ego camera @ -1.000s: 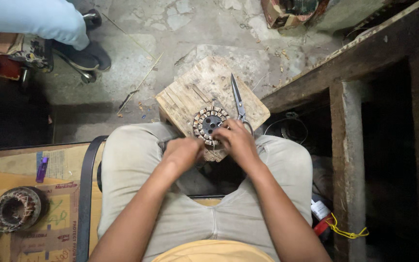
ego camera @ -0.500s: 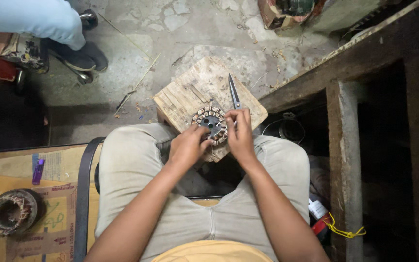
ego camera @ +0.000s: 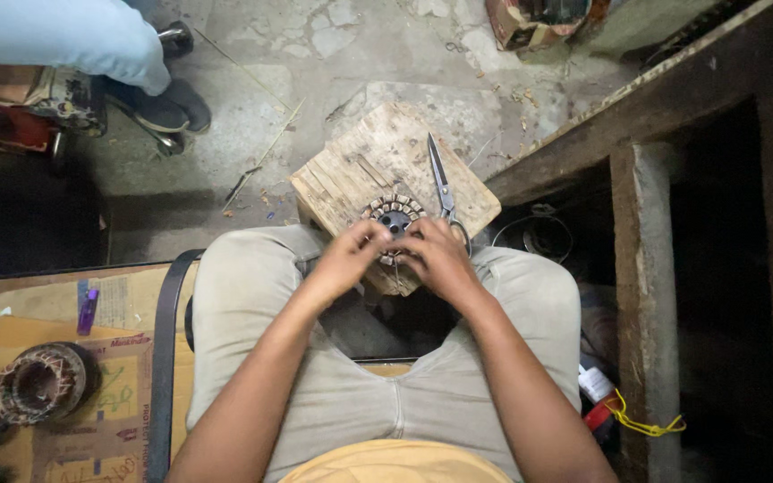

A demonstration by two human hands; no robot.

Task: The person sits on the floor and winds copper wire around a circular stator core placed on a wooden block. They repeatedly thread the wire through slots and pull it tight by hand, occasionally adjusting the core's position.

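Stator [ego camera: 393, 215] half hidden by left hand [ego camera: 348, 259], right hand [ego camera: 440, 258]

Colours as seen from my head: my trousers [ego camera: 252, 295] are pale grey-beige; my shirt [ego camera: 395, 465] is yellow-orange. The wooden block [ego camera: 351, 170] is light tan, scored with darker lines. The motor core [ego camera: 393, 215] at my fingers is dark, ringed with coppery-brown and cream segments. The scissors [ego camera: 440, 183] are dull steel grey. The floor [ego camera: 252, 54] is mottled grey. The cardboard [ego camera: 55, 313] is brown; the lighter [ego camera: 88, 310] on it is purple. The cord [ego camera: 641, 422] is bright yellow.
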